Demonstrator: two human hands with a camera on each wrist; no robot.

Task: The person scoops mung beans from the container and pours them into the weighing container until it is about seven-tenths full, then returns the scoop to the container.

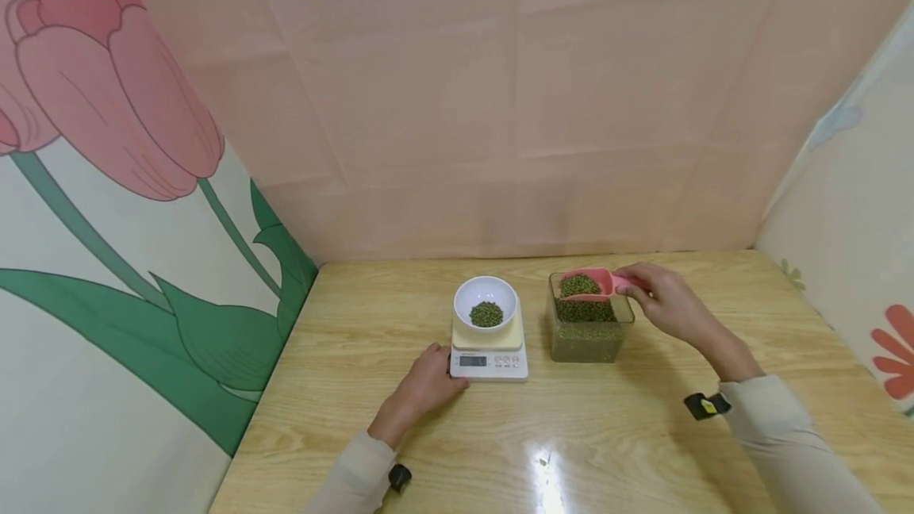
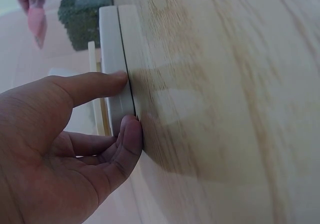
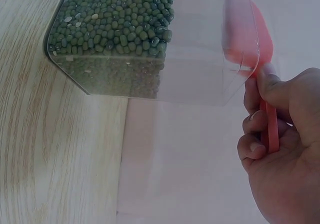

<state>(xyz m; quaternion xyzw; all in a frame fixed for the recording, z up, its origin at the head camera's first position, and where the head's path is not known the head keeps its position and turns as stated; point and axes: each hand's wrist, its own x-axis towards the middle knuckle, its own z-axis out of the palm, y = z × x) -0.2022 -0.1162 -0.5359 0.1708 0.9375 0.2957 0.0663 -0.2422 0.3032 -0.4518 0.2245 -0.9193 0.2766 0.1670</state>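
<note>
My right hand [image 1: 674,306] grips the handle of a pink scoop [image 3: 248,31] heaped with green mung beans [image 1: 580,285]. The scoop is over the top of a clear square container [image 1: 587,349], which is partly filled with the same beans. To its left stands a white kitchen scale [image 1: 493,372] with a small display. On the scale's plate is a white bowl [image 1: 485,286] with a small heap of mung beans [image 1: 486,314] inside. My left hand [image 2: 75,134] holds the scale's front left corner, thumb on the front edge and curled fingers at the side.
The wooden table [image 1: 614,443] runs back to a pink covered wall [image 1: 428,141]. A tulip mural [image 1: 114,93] covers the left wall, and a pale wall [image 1: 857,244] with a red flower rises on the right.
</note>
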